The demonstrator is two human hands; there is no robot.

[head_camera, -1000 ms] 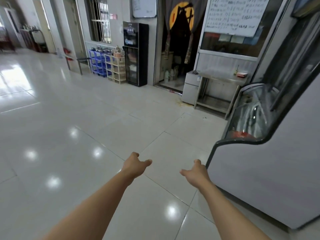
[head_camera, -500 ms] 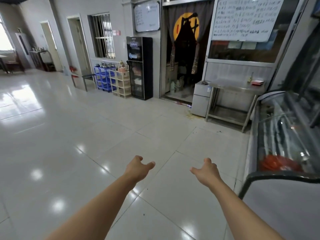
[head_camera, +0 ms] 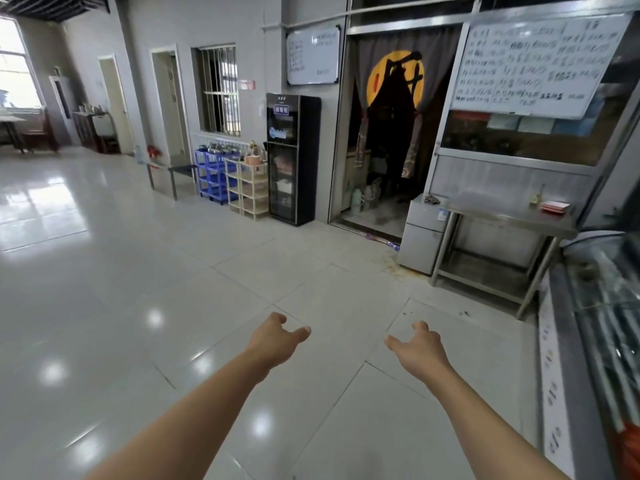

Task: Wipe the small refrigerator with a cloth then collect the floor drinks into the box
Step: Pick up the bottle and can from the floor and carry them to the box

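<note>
A small grey two-door refrigerator (head_camera: pixel 422 233) stands against the wall at the right, beside a steel table. A crumpled dark cloth (head_camera: pixel 432 199) lies on its top. At its foot by the doorway lies something like a bottle (head_camera: pixel 393 245), too small to tell. My left hand (head_camera: pixel 277 339) and my right hand (head_camera: pixel 420 348) reach forward over the tiled floor, far short of the refrigerator. Both hold nothing, fingers loosely curled. No box shows.
A steel table (head_camera: pixel 502 216) with a red item stands right of the refrigerator. A glass display case (head_camera: pixel 602 323) lines the right edge. A black cabinet (head_camera: pixel 291 157), beige and blue racks (head_camera: pixel 214 174) stand along the back wall. Glossy tile floor (head_camera: pixel 138 271) spreads left.
The view has risen and swung left, so the display case slid to the right edge and the refrigerator came nearer. Both hands stay stretched forward, holding nothing.
</note>
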